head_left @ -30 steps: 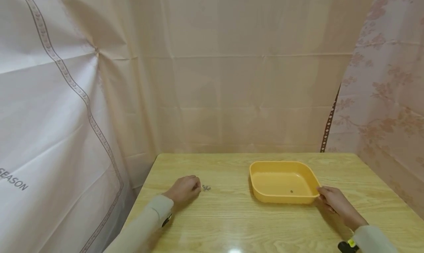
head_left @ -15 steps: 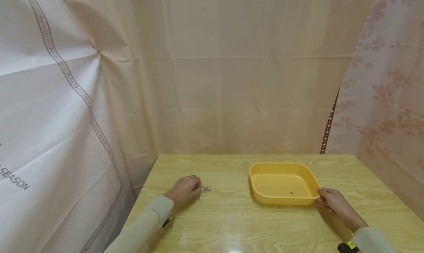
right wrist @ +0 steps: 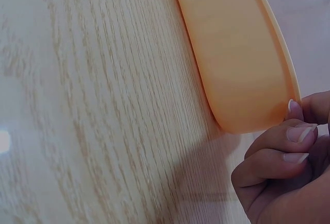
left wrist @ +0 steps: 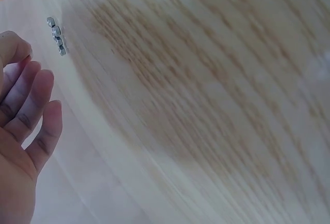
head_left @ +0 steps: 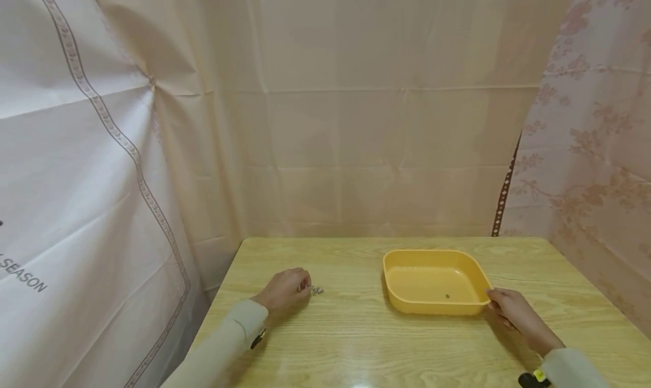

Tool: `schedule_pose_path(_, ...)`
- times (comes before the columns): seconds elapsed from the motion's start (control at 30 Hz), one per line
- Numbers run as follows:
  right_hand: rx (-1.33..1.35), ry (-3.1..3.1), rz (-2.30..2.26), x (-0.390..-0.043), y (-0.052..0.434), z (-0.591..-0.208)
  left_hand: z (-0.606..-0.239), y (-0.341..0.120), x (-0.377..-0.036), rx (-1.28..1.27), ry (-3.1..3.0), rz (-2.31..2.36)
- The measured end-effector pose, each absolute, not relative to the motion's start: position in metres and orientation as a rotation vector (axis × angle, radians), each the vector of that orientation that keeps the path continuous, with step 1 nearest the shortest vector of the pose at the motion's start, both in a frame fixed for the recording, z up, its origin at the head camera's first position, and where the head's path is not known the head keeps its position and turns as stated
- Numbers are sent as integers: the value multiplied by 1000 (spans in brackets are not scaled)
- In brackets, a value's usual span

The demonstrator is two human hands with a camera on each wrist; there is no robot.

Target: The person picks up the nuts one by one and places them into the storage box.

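My left hand point(head_left: 285, 289) rests on the wooden table point(head_left: 356, 331) with its fingertips just beside a little cluster of small metal nuts point(head_left: 317, 290). From the head camera I cannot tell whether I am touching them. The left wrist camera settles it: my fingers point(left wrist: 31, 105) lie loosely side by side, relaxed and holding nothing, and the metal pieces point(left wrist: 55, 35) sit on the bare wood a short way beyond my fingertips, apart from them.

My right hand point(head_left: 513, 310) is at the near right corner of the yellow plastic tray point(head_left: 402, 306). The head view shows only that the hand meets the corner. The right wrist camera shows more: my fingers point(right wrist: 273, 154) are curled, with the thumb tip against the tray's rim point(right wrist: 281, 64), so I am gripping that corner. That camera sees only the tray's outer wall, whereas the head view looks inside it, where one small dark piece point(head_left: 447, 296) lies on the floor of the tray.

The table is pale, glossy wood grain, and the tray stands well apart from the nuts, to their right. Cloth hangs on three sides: a plain beige curtain point(head_left: 381, 122) behind, a white sheet point(head_left: 66, 207) with a patterned band and the printed word SEASON on the left, and a pink floral drape point(head_left: 595, 151) on the right.
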State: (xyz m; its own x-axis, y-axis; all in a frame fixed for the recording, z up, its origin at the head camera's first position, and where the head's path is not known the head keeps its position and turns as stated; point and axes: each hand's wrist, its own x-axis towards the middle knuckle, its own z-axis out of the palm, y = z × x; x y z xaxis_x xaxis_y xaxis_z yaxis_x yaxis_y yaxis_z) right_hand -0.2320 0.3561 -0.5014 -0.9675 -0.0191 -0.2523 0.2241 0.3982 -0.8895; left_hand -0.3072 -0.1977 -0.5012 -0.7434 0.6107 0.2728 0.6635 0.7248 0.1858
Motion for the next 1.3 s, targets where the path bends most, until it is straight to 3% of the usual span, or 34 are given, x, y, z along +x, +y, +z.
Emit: schedule_pose_path(1.3, 174, 2519, -1518, -230, 353, -497, -491, -176, -314, -1111, -2680, -329)
